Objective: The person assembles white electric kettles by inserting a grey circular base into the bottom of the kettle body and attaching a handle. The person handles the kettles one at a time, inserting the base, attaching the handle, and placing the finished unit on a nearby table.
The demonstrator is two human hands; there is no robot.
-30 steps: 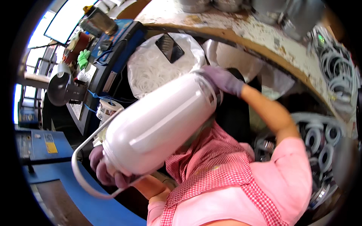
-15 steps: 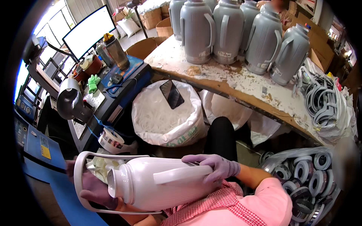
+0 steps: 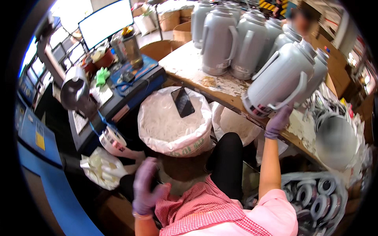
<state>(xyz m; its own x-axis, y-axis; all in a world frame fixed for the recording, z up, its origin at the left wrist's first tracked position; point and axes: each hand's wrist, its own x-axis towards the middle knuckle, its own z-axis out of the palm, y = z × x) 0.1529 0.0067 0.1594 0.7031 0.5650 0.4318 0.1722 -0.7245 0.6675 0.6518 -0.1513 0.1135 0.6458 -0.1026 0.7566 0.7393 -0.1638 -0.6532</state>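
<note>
Head view: the purple-gloved right grip grasps, near its base, a glossy grey cylindrical jug with a side handle; the jug tilts just above this grip, its fingers partly hidden. Beyond it, upright grey handled jugs stand on a worn, white-topped desk. The purple-gloved left grip, blurred, is released and holds nothing; ahead of it sits a white sack of translucent rings, bearing a dark rectangular phone.
</note>
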